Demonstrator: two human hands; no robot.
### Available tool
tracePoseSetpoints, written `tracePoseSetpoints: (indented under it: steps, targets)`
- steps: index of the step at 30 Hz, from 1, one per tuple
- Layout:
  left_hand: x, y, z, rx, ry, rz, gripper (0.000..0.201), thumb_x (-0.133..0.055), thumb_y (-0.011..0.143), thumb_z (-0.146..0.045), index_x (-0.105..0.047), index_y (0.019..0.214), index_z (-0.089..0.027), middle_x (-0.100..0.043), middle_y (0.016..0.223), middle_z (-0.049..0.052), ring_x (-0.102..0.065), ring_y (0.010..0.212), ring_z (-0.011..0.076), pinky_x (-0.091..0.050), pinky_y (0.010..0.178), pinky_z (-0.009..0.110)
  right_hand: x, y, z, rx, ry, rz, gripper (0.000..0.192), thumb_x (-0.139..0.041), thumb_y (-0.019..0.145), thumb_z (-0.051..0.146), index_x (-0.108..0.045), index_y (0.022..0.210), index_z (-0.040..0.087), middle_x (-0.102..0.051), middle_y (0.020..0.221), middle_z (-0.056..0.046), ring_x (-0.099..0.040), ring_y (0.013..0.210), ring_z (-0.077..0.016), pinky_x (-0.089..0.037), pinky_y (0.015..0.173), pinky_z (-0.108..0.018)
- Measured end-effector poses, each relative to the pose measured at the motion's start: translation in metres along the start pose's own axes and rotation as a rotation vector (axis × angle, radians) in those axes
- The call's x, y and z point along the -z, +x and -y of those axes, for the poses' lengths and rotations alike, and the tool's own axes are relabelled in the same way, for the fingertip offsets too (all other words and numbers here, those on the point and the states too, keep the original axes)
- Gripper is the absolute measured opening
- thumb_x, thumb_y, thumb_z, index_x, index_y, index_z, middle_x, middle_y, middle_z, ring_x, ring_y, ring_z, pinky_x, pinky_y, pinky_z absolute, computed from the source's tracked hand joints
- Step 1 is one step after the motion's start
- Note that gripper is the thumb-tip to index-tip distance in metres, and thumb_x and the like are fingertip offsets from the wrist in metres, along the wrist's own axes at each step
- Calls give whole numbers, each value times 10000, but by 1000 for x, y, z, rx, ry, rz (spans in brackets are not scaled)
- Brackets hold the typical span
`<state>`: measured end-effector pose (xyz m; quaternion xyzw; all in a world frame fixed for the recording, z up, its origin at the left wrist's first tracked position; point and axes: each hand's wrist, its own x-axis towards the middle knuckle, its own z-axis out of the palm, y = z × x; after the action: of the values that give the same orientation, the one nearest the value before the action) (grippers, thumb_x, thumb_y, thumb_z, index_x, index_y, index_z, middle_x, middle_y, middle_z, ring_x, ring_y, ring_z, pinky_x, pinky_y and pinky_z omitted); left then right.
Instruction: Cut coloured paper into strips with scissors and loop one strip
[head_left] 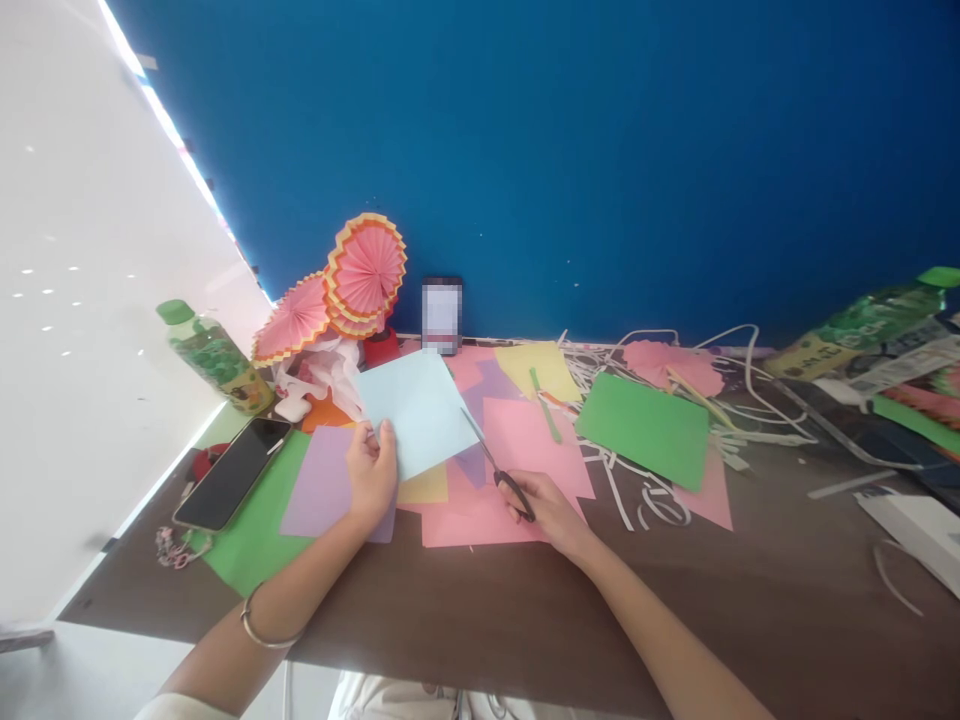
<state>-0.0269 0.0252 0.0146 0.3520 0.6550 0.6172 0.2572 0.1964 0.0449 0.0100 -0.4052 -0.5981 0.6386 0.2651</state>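
Table (pixel 750 600), brown, fills the lower frame under a blue wall (pixel 600 150), strewn with coloured sheets: a green sheet (pixel 643 428) right of centre, a phone (pixel 231 473) at left, pink paper fans (pixel 365 268) above it. At centre, the left hand (pixel 370 472) pinches a light blue sheet (pixel 415 408) at its lower corner, lifted off the pile. The right hand (pixel 546 508) grips scissors (pixel 496 466), blades nearly closed, tips at the sheet's right edge.

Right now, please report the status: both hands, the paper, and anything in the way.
Left hand grips light blue paper, lifted. Right hand holds scissors, blades at the paper's right edge. Pink sheets lie underneath; phone apart at left.
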Motion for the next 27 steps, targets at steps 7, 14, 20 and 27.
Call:
tracePoseSetpoints:
  steps: [7,14,20,27]
  targets:
    - [1,0,-1,-10,16,1,293,-495,788,-448,-404,669,-196,-415,537,-54,-356,445,74,-257,428,190,1,0,-4,-7,-35,-18,372,-518,756,501,-420,587,185,-406,510,40,-359,488,-87,-283,495,-241]
    - [1,-1,-1,-21,29,7,273,-475,806,-426,-399,677,-198,-408,540,-55,-347,448,73,-257,430,193,0,0,0,-3,-54,-22,350,-518,763,469,-410,582,189,-398,505,46,-352,484,-86,-280,496,-243]
    - [1,0,1,-19,25,-2,290,-481,801,-431,-382,659,-198,-398,533,-60,-338,440,68,-255,424,187,0,0,-1,-1,-63,-40,371,-531,746,491,-412,571,187,-385,504,49,-342,485,-86,-272,491,-244]
    - [1,0,1,-9,19,1,281,-484,798,-437,-410,675,-194,-405,527,-60,-350,435,67,-256,419,184,1,0,1,-8,-82,-41,401,-540,728,529,-411,568,184,-363,520,53,-331,491,-81,-261,491,-242]
